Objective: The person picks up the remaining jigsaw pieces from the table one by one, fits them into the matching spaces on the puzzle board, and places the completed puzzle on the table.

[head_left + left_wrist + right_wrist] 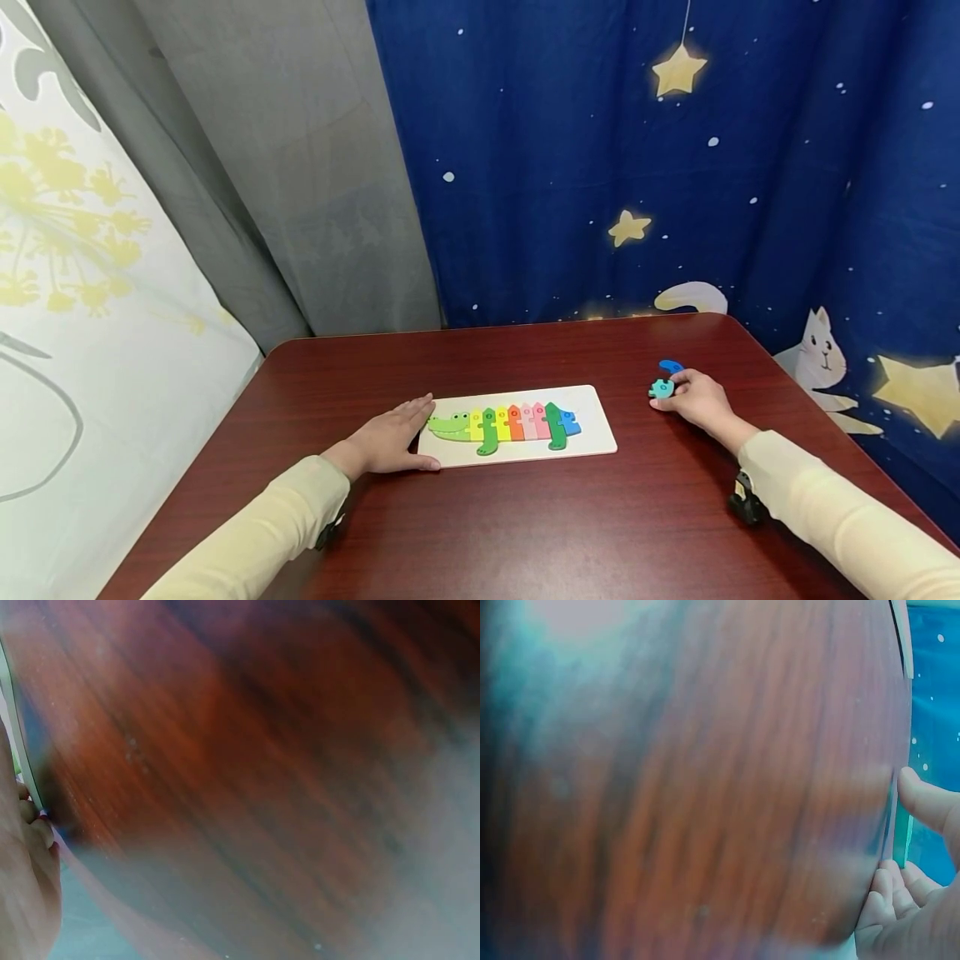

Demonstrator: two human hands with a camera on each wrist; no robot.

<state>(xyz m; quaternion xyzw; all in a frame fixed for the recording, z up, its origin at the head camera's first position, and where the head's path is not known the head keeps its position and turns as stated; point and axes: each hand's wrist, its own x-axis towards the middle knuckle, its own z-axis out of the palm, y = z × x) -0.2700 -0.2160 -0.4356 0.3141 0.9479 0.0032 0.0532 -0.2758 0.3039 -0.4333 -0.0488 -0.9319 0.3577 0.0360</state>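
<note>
A white puzzle board [600, 429] lies on the table, bearing a crocodile made of several coloured pieces, from a green head [450, 428] at the left to a blue piece [570, 422] at the right. My left hand [392, 437] rests at the board's left end, fingers extended and thumb along the near corner. Off to the board's right, my right hand [697, 400] pinches a teal puzzle piece [661, 389] between thumb and fingers. In the right wrist view the teal piece shows edge-on. Just beyond it lies a curved blue puzzle piece [670, 366], partly behind the fingers.
The dark red-brown wooden table [525, 525] has rounded far corners. Behind it hang a grey curtain [315, 167] and a blue starry curtain [555, 167]. White patterned fabric [150, 375] hangs at the left. Both wrist views show mostly blurred tabletop.
</note>
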